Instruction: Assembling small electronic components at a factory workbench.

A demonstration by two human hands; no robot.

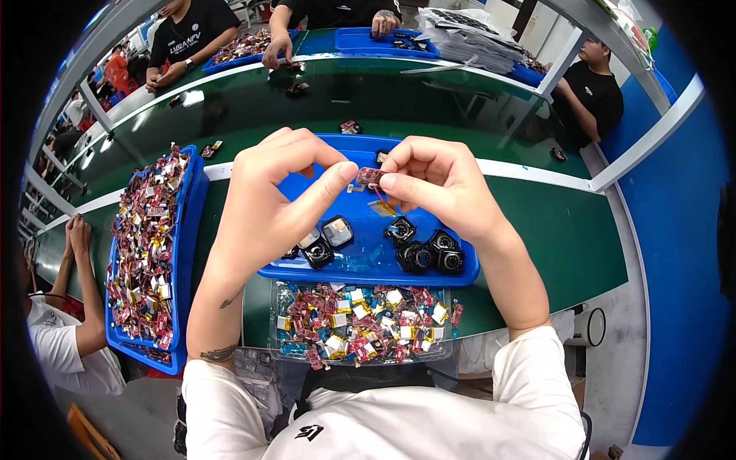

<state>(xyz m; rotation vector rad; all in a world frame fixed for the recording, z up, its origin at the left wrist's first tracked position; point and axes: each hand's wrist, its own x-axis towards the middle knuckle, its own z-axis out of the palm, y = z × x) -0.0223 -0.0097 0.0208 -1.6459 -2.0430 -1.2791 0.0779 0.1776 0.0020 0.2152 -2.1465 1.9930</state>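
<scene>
My left hand point(280, 195) and my right hand point(437, 184) meet above a blue tray point(368, 268). Between their fingertips they pinch a small red circuit board point(370, 176) with a thin wire hanging below it. A small gold-coloured flat part point(381, 207) lies on the tray under the board. Several black round housings point(422, 253) and square black parts point(326, 238) lie on the tray below my hands. A clear tray point(360, 353) full of small red, gold and silver parts sits at the near table edge.
A long blue tray point(184, 253) heaped with the same small parts lies to my left. Another person's forearm point(80, 284) rests at the far left. Across the green table point(552, 230), other people work at blue trays point(383, 42).
</scene>
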